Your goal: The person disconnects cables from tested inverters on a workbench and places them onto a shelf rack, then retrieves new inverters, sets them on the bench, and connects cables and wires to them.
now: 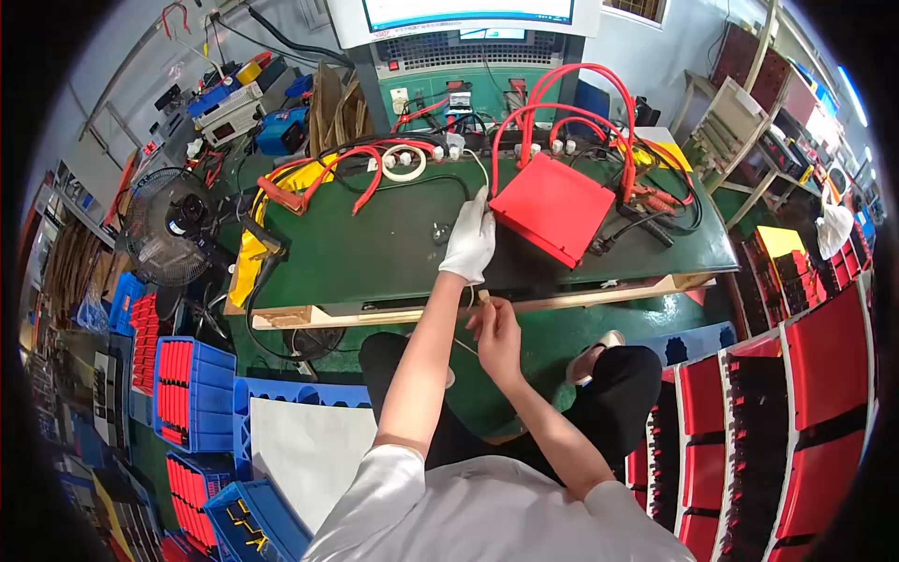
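My left hand (470,239), in a white glove, is raised over the green bench, its fingers together beside the left edge of a red metal box (552,208). Whether those fingers grip the box or the thin white cable near them cannot be made out. The box lies tilted on the bench top. Below the bench's front edge, my bare right hand (496,335) pinches a small pale connector (484,296). A thin white cable (464,346) hangs near this hand.
Thick red cables (581,70) loop behind the box. Clamps and black cords (646,220) lie to its right. A screen (468,13) stands at the back, a fan (178,225) at the left. Blue crates (195,393) are at lower left, stacked red boxes (824,365) at right.
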{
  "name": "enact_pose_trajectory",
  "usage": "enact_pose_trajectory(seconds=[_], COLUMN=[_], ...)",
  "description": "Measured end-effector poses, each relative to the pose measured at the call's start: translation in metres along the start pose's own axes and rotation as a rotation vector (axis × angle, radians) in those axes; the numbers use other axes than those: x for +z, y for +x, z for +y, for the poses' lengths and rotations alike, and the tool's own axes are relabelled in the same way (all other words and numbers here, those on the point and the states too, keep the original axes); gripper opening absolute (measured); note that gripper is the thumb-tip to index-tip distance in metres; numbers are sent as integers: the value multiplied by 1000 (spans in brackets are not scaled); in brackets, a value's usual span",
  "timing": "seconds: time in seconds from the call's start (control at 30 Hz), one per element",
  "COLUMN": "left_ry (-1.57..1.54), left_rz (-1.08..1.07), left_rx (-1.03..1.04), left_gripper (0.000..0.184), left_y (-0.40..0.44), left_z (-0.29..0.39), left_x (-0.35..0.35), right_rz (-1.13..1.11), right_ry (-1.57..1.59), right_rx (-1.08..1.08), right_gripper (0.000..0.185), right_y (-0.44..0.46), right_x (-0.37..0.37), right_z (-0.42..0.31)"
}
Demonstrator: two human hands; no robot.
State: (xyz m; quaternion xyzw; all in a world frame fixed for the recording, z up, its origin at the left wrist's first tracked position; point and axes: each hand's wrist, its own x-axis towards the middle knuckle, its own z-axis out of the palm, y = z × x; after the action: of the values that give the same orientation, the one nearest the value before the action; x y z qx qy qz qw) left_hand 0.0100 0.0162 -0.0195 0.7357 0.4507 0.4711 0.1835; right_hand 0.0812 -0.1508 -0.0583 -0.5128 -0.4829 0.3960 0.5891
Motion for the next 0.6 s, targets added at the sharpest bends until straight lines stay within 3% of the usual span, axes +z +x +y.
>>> enact_pose_trajectory(seconds=[0.3,0.4,0.47,0.53,0.57,0.6], left_ry=[41,53,-13,-55,-121,-99], left_rz=[65,32,60,150,43,-7], left_rx=[82,58,34,86,-100,-129], left_gripper=[45,45,39,35,27,25], left_y=[4,4,6,4,4,3], left_z=[-10,-9,-10,-20,-9,-6], left_x=[8,5,5,11,4,2], right_rz=[13,-63,47,257,383,504], right_ry=[-126,-310,-379,-222,-289,-262], right_rx=[-36,-54,-81,-249,-316,-349], right_gripper=[26,31,37,26,19,15], right_y=[22,26,32,50,55,71], right_x=[5,-18,-43,-72,-88,-108], right_z=[10,-17,-43,-41,-63,-55])
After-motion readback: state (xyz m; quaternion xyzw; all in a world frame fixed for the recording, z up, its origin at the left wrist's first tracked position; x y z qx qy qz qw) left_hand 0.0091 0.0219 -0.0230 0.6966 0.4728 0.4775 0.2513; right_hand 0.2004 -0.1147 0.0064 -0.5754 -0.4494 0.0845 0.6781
